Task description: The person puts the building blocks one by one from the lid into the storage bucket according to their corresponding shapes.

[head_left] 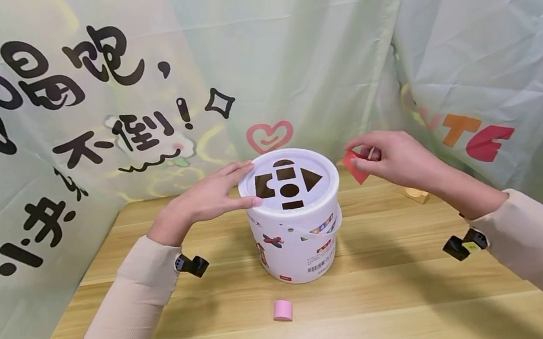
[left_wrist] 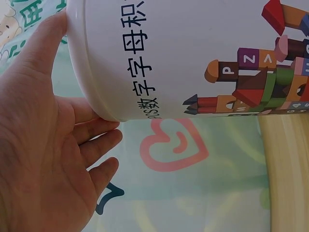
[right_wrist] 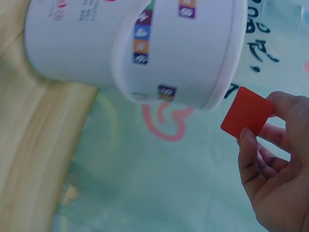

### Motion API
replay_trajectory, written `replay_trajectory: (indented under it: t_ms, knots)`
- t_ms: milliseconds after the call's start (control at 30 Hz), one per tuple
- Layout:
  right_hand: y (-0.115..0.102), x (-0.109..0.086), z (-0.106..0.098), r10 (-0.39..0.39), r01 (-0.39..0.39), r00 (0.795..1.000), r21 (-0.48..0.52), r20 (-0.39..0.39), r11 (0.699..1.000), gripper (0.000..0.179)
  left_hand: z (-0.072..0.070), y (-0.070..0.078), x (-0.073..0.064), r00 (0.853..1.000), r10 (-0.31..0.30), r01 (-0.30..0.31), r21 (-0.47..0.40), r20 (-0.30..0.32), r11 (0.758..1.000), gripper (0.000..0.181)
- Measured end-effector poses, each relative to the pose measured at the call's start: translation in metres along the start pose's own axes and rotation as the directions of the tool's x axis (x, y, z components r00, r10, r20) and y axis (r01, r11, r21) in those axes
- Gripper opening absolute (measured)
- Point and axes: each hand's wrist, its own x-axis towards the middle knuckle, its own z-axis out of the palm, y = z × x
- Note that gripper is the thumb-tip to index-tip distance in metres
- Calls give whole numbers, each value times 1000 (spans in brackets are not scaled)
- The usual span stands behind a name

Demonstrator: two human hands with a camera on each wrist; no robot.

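Note:
A white toy-block bucket stands upright on the table, its lid cut with several shaped holes, among them a circle and a triangle. My left hand rests against the left side of the rim, thumb in front and fingers behind, all fairly straight. Right of the bucket, my right hand pinches a red block between thumb and fingers, apart from the rim. The right wrist view shows a square face of this block. A pink block with a curved side lies in front of the bucket.
A yellowish block lies on the wooden table beneath the right forearm. Printed cloth hangs behind and at both sides. The bucket's white handle hangs down at its front right.

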Motion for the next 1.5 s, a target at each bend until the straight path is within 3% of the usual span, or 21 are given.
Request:
replay_trajectory:
  t_ms: [367,733,1000,1500]
  knots:
    - [-34,26,2,24,-23,997,-17,71,1000,27,1,-1,-2,1000,-1,1,-5,-4,1000,95]
    - [-48,51,26,111,-109,986,-28,120,994,28,1,0,-1,1000,-10,10,-7,1,1000,96]
    - [-51,54,41,137,-131,981,-52,138,990,27,1,1,0,1000,-2,2,3,-2,1000,95]
    - [-55,55,49,125,-110,985,-122,123,986,23,0,-1,0,1000,12,-12,-4,-10,1000,95]
